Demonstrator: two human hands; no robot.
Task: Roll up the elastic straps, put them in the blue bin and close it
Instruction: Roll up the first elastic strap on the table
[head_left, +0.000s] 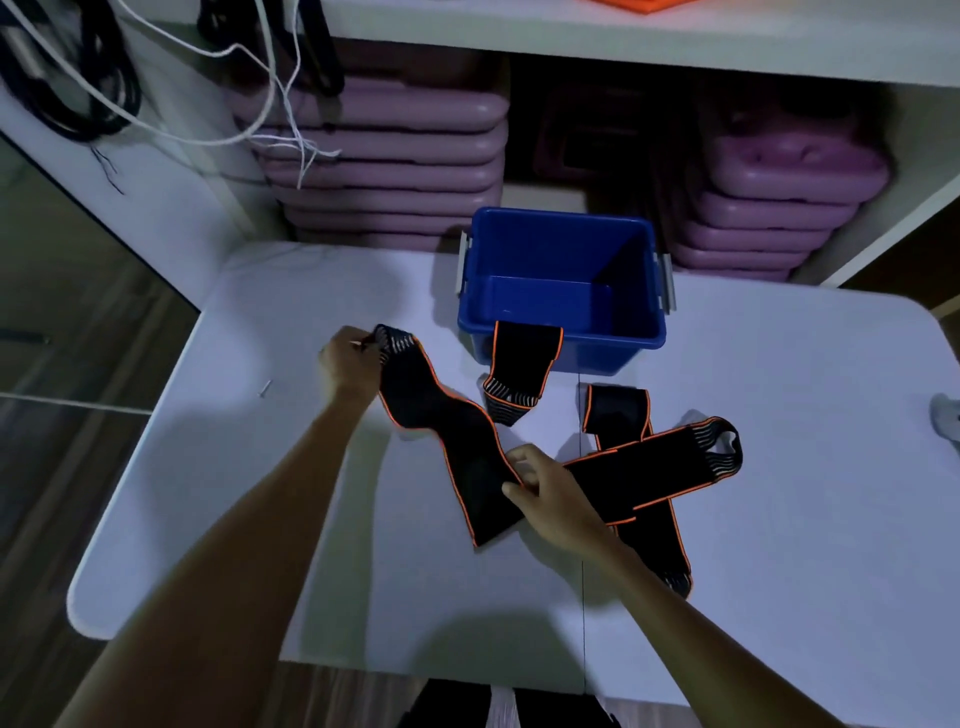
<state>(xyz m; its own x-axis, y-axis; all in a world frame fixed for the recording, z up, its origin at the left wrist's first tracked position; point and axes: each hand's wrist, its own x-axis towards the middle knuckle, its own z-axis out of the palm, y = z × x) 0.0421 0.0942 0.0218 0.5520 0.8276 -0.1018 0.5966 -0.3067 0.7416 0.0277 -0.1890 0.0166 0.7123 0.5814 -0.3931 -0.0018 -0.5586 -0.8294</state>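
Observation:
A black elastic strap with orange edges (441, 415) lies stretched across the white table (779, 519). My left hand (350, 364) pinches its striped far end, and my right hand (550, 493) pinches it near the other end. The open blue bin (563, 338) stands at the back of the table, with no lid in sight. A second strap (519, 364) hangs over the bin's front rim onto the table. Two more straps (654, 467) lie crossed to the right of my right hand.
Stacks of purple step platforms (384, 161) fill the white shelf unit behind the table. White cord and black cables (104, 93) hang at the upper left. A small screw-like item (265, 388) lies on the table's left part. A grey object (945, 415) pokes in at the right edge.

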